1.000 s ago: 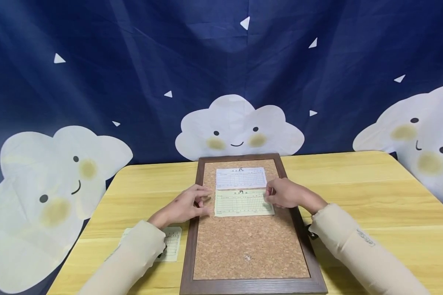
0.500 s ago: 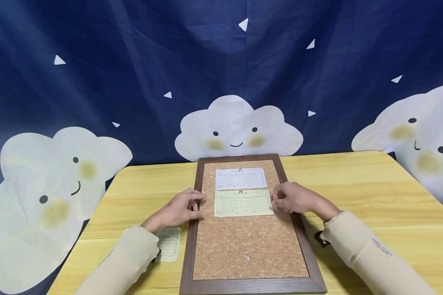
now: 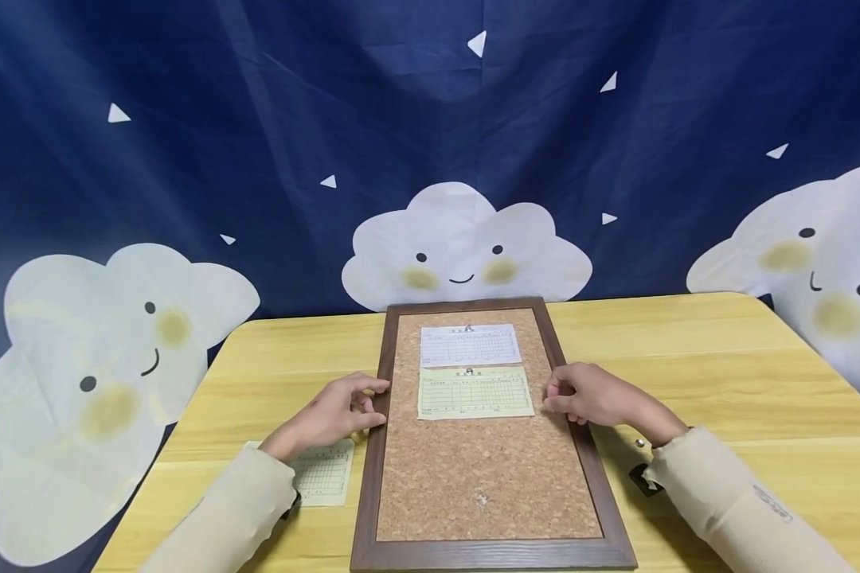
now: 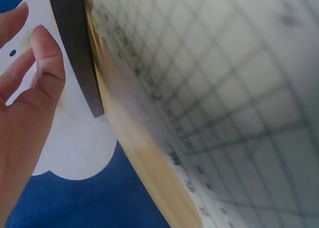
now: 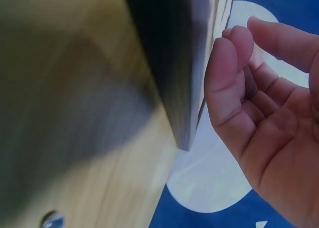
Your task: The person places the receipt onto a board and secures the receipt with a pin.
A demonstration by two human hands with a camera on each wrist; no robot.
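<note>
A framed corkboard (image 3: 487, 477) lies on the table, bearing two printed form slips. The upper slip (image 3: 466, 348) is pale blue-white; the lower slip (image 3: 473, 398) is pale yellow-green. Small pushpins (image 3: 469, 371) sit at their top edges. Over the board's left frame is my left hand (image 3: 333, 410), fingers loosely bent and holding nothing. My right hand (image 3: 595, 394) hovers by the right frame, off the lower slip's right edge. Its fingers are loosely curled with nothing visible between them, as the right wrist view also shows that hand (image 5: 271, 98).
More form slips (image 3: 326, 477) lie on the table left of the board, partly under the left forearm; they loom close in the left wrist view (image 4: 239, 88). A small shiny metal pin (image 3: 640, 443) rests right of the board. A blue cloud-print curtain (image 3: 294, 159) hangs behind.
My right hand has left the lower slip's right edge and drawn rightward to the frame. My left hand has shifted left, away from the slips. Both slips stay in place.
</note>
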